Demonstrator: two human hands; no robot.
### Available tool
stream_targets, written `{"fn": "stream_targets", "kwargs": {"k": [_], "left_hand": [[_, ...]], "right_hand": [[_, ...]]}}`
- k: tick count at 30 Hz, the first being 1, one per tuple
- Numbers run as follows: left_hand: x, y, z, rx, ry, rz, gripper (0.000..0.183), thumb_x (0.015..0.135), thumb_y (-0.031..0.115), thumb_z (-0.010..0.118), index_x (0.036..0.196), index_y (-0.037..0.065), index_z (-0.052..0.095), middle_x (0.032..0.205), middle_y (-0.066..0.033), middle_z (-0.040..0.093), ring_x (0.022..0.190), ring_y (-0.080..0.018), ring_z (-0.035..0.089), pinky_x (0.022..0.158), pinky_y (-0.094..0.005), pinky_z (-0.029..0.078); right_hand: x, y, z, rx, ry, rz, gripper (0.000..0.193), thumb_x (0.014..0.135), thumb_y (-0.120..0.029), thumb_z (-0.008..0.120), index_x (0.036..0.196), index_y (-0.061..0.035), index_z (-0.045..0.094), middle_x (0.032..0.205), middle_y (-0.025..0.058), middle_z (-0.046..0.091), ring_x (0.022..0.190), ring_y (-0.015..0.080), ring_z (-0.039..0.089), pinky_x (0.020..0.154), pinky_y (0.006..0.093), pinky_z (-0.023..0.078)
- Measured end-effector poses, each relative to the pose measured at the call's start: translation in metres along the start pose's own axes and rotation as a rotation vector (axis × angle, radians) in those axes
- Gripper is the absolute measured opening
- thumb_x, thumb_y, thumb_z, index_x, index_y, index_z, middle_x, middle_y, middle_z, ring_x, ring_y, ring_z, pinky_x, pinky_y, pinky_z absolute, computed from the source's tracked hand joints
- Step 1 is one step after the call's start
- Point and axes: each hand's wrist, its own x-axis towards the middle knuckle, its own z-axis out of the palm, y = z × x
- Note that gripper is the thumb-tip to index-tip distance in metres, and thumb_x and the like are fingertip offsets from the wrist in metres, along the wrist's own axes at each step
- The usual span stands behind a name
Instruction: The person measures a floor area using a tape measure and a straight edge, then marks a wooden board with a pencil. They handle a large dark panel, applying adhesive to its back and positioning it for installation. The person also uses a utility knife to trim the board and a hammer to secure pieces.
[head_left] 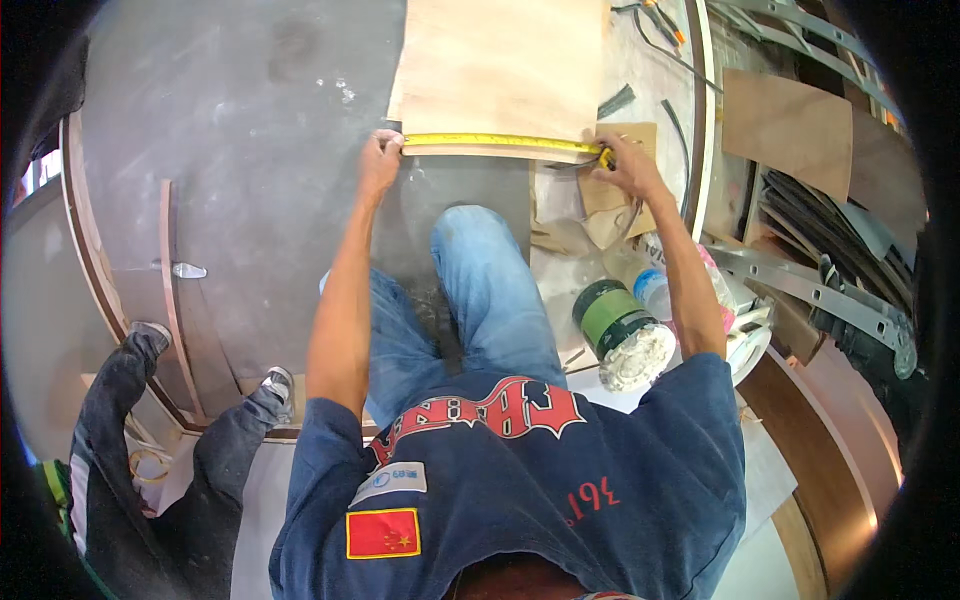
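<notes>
A yellow tape measure (500,141) is stretched across the near edge of a thin, light tan wood sheet (505,65). My left hand (381,160) pinches the tape's end at the sheet's left corner. At the right corner, my right hand (630,168) is closed round the tape's case, which my fingers mostly hide. The blade lies nearly level from left to right, just inside the sheet's near edge. Beneath the right hand are pieces of brown paper or thin board (607,205).
A green tub (610,315) with white-crusted material and a clear bottle (652,290) stand by my right forearm. Orange-handled pliers (665,22) lie far right. A narrow wood strip (170,300) rests left. Another person's legs (215,470) are lower left. Metal ladders (820,295) and stacked boards edge the right.
</notes>
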Motion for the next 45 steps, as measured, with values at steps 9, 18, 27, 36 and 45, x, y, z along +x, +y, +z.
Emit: {"fn": "stream_targets", "kwargs": {"k": [9, 18, 27, 36, 45], "left_hand": [[-0.003, 0.010, 0.023, 0.079, 0.213, 0.047, 0.015, 0.088, 0.015, 0.062, 0.092, 0.000, 0.064, 0.079, -0.0089, 0.066, 0.071, -0.0145, 0.059, 0.068, -0.0294, 0.047], [-0.008, 0.018, 0.026, 0.233, 0.283, 0.066, 0.015, 0.087, 0.014, 0.062, 0.090, 0.000, 0.066, 0.080, -0.0115, 0.066, 0.071, -0.0174, 0.060, 0.069, -0.0323, 0.048], [-0.015, 0.029, 0.031, 0.341, 0.320, 0.073, 0.018, 0.089, 0.017, 0.063, 0.094, 0.001, 0.069, 0.080, -0.0124, 0.068, 0.069, -0.0169, 0.060, 0.067, -0.0317, 0.047], [-0.013, 0.026, 0.026, 0.317, 0.291, 0.046, 0.019, 0.088, 0.018, 0.063, 0.094, 0.002, 0.069, 0.083, -0.0131, 0.069, 0.074, -0.0183, 0.064, 0.070, -0.0317, 0.049], [-0.012, 0.021, 0.026, 0.256, 0.290, 0.039, 0.019, 0.087, 0.019, 0.062, 0.094, 0.003, 0.069, 0.085, -0.0169, 0.069, 0.076, -0.0257, 0.065, 0.071, -0.0363, 0.048]], "right_hand": [[-0.015, 0.041, 0.012, -0.102, 0.065, -0.036, 0.061, 0.073, -0.028, 0.073, 0.128, -0.0170, 0.051, 0.112, 0.0147, 0.056, 0.102, 0.0340, 0.056, 0.087, 0.0434, 0.047], [-0.016, 0.035, 0.023, -0.062, 0.133, -0.002, 0.059, 0.074, -0.028, 0.074, 0.127, -0.0194, 0.052, 0.118, 0.0139, 0.055, 0.111, 0.0336, 0.053, 0.092, 0.0443, 0.045], [-0.016, 0.032, 0.032, -0.089, 0.188, -0.006, 0.057, 0.073, -0.027, 0.074, 0.125, -0.0188, 0.053, 0.121, 0.0121, 0.055, 0.113, 0.0329, 0.051, 0.093, 0.0447, 0.045], [-0.015, 0.026, 0.034, -0.097, 0.197, 0.022, 0.057, 0.074, -0.027, 0.074, 0.126, -0.0215, 0.052, 0.118, 0.0115, 0.054, 0.112, 0.0325, 0.052, 0.089, 0.0492, 0.045], [-0.015, 0.024, 0.035, -0.067, 0.201, 0.037, 0.060, 0.072, -0.027, 0.075, 0.127, -0.0225, 0.051, 0.118, 0.0125, 0.055, 0.112, 0.0330, 0.052, 0.090, 0.0481, 0.045]]}}
